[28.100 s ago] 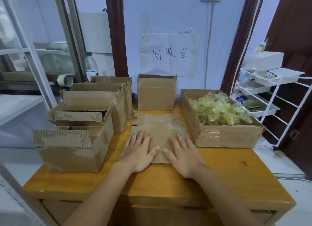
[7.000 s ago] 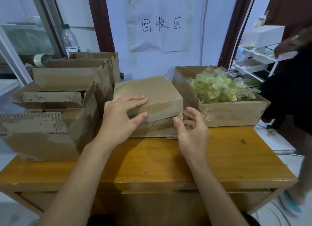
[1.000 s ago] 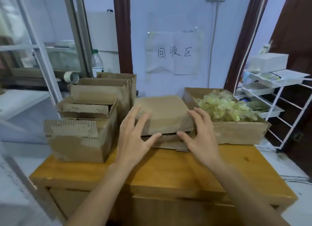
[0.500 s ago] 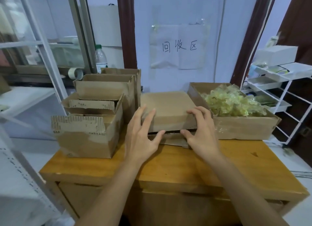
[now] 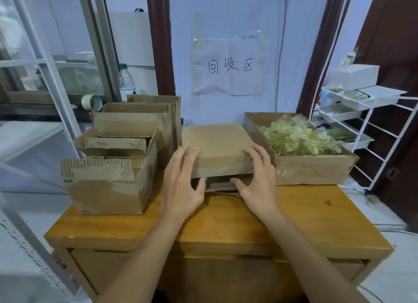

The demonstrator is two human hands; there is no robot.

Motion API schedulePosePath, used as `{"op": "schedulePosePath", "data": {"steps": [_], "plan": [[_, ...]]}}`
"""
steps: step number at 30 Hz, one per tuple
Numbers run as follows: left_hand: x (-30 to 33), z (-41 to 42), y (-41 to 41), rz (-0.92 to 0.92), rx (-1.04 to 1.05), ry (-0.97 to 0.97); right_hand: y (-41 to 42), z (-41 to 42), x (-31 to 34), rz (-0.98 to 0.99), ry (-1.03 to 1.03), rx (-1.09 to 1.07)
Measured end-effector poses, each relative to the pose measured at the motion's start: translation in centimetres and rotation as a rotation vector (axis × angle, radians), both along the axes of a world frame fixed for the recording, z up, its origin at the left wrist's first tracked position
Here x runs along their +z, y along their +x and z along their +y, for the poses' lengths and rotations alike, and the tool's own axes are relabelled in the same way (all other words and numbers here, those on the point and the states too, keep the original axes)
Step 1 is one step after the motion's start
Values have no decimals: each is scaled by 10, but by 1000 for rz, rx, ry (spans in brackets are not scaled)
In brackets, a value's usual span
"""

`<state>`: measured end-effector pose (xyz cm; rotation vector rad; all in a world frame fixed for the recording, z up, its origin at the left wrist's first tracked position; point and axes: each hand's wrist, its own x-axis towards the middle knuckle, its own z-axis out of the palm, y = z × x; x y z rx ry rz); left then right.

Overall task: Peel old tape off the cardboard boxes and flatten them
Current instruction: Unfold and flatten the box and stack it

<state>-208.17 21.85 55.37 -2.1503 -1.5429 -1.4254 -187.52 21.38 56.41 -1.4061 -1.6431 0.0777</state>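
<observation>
Cardboard fills the middle of the head view: a closed box sits at frame centre on a wooden table, resting on flattened cardboard whose edge pokes out beneath it. The left hand lies at the box's near left corner, fingers spread over the top edge and thumb under the front lip. The right hand curls over the near right corner, thumb tucked below; both grasp the box.

Above, at upper centre, a paper sign taped to the wall reads "回收区" in handwriting. A bottle at upper left carries a green label too small to read.

Left of centre, open boxes stand stacked and crowded, their torn corrugated edges just beside the left hand. At right, a tray box holds crumpled yellowish tape, its near wall touching or almost touching the right hand. Bare tabletop stretches across the lower frame in front of the hands to the table's front edge. A white rack stands at far right.
</observation>
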Motion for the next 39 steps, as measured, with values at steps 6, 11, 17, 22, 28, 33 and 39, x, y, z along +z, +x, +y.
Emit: {"op": "schedulePosePath", "data": {"steps": [6,11,17,22,28,33,39], "plan": [[-2,1,-3,-55,-42,38,-2,-2,-9,124,22,10],[-3,3,-4,-125,-77,43,-1,-9,-7,250,35,28],[0,-4,-5,-282,-88,-20,3,-11,-12,340,76,80],[5,-11,-3,-431,-170,-41,3,-11,-11,415,104,42],[8,-11,-1,-488,-97,-130,2,2,5,395,132,-50],[10,-4,-1,-493,2,-208,-3,12,20,347,124,-106],[-2,13,-7,-460,-1,-314,-7,16,29,286,76,-151]]}}
